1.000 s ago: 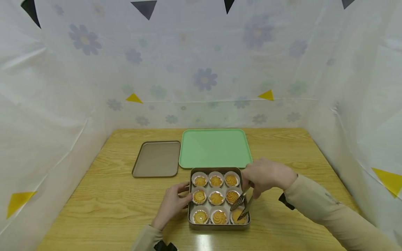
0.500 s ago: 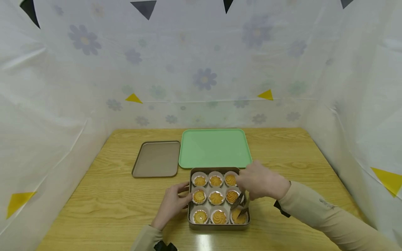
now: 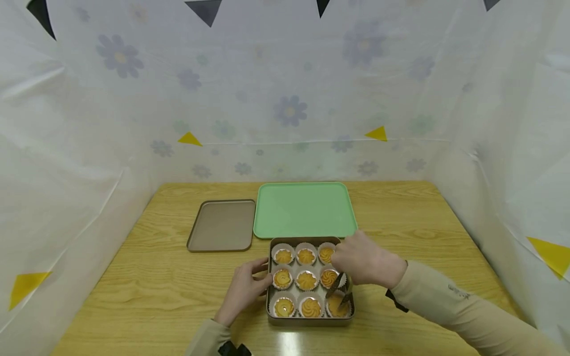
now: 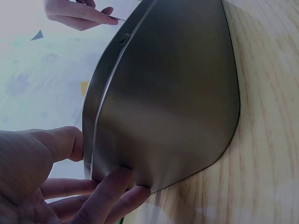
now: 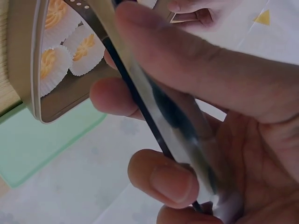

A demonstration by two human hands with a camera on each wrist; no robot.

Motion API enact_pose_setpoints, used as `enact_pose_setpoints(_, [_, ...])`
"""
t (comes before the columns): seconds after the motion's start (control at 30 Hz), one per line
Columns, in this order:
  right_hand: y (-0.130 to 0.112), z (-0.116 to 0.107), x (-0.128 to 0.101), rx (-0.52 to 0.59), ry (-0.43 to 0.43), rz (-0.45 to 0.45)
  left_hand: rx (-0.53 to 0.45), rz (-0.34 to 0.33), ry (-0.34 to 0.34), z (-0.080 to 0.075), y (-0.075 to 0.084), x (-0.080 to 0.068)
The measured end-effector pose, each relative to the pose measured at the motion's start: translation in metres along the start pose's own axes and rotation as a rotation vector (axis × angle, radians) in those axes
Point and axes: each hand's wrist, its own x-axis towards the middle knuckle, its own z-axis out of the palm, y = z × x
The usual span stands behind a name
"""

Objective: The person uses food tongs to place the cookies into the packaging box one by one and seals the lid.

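A square metal tin point(image 3: 269, 314) sits near the table's front edge, filled with piped cookies point(image 3: 306, 281) in white paper cups. My right hand point(image 3: 366, 262) grips metal tongs point(image 3: 340, 291) whose tips reach down around the cookie in the tin's front right corner point(image 3: 337, 309). In the right wrist view my fingers point(image 5: 170, 177) curl round the tongs point(image 5: 154, 107). My left hand point(image 3: 246, 288) holds the tin's left side, thumb on the rim. In the left wrist view its fingers point(image 4: 110, 198) press against the tin wall point(image 4: 173, 93).
A green tray point(image 3: 305, 210) lies behind the tin. The tin's lid point(image 3: 222, 225) lies upside down to the tray's left. White flowered sheets wall in the wooden table point(image 3: 147, 287) on three sides.
My right hand has lowered and shifted left over the tin, bringing the tongs steeper and down onto the front right cookie. The left hand has stayed put.
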Motion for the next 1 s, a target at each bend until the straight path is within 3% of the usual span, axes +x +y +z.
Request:
enact_pose_setpoints(0.17, [-0.003,0.001,0.0,-0.028,0.026,0.002,0.011,-0.004,0.008,0.0,0.0,0.0])
enact_pose_setpoints(0.5, [-0.003,0.003,0.003,0.003,-0.032,-0.008,0.004,-0.004,0.007,0.0,0.0,0.0])
enact_pose_setpoints(1.0, [0.007,-0.003,-0.004,0.105,0.051,-0.059,0.014,-0.006,0.009,0.001,0.0,0.0])
